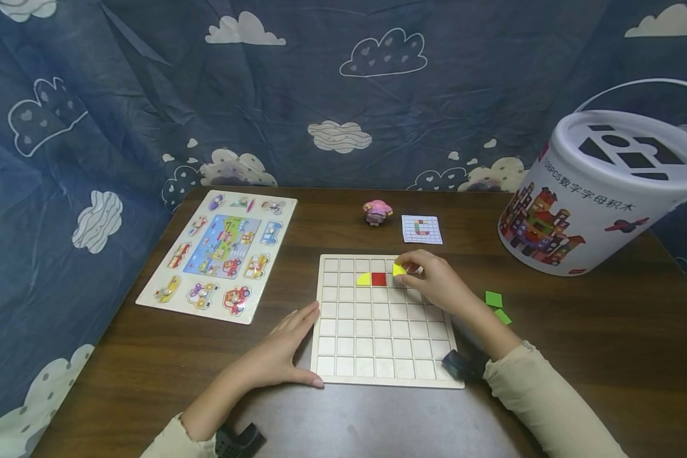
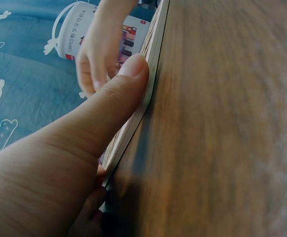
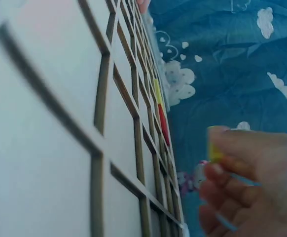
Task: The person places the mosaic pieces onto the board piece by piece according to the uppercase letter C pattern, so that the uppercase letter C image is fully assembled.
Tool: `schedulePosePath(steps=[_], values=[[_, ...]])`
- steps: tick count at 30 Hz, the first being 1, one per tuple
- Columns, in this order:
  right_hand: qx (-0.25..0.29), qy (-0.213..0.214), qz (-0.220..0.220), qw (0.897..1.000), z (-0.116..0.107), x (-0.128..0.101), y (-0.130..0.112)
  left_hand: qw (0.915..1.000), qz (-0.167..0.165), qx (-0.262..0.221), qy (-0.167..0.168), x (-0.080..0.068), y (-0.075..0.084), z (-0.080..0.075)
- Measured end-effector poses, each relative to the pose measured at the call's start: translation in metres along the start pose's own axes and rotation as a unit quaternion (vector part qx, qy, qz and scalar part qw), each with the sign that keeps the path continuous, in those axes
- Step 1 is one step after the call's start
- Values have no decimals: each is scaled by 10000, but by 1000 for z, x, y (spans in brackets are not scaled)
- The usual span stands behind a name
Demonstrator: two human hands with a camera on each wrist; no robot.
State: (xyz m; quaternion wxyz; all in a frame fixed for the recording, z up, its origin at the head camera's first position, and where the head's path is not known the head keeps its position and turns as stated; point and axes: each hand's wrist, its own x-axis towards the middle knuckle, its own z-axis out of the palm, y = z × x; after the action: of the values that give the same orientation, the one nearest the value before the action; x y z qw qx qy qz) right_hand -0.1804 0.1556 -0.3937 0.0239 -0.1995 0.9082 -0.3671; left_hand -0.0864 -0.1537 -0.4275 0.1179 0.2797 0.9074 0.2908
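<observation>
A pale wooden grid board (image 1: 382,329) lies on the table in front of me. In its upper rows sit a yellow quarter-round tile (image 1: 364,279) and, right beside it, a red square tile (image 1: 378,279). My right hand (image 1: 435,278) pinches another yellow tile (image 3: 214,148) between thumb and fingers, close over the upper right part of the grid. At the board's left side, my left hand (image 1: 280,353) rests with fingers stretched along the edge and the thumb at the near corner. The left wrist view shows that thumb (image 2: 111,96) against the board's edge.
Two green tiles (image 1: 493,299) lie right of the board, near my right forearm. Behind it are a small pattern card (image 1: 422,229) and a pink toy figure (image 1: 377,212). A large white bucket (image 1: 598,203) stands back right; a vehicle picture puzzle (image 1: 217,254) lies left.
</observation>
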Motion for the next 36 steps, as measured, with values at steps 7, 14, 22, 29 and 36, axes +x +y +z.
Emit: schedulePosePath(steps=[7,14,22,29,36], values=[[-126,-306,33,9994,10,4,14,10000,17,-7,9,0,0,0],[-28,-447,58,9990,12,5,17,10000,35,-11,43,-1,0,1],[-72,-445,24,9990,12,4,15,10000,-1,-80,-6,-1,1,0],[-5,-858,124,9962,0,-1,12,10000,22,-30,7,-1,0,0],[-6,-441,-122,9990,-34,-22,6,10000,39,-19,20,-1,-1,1]])
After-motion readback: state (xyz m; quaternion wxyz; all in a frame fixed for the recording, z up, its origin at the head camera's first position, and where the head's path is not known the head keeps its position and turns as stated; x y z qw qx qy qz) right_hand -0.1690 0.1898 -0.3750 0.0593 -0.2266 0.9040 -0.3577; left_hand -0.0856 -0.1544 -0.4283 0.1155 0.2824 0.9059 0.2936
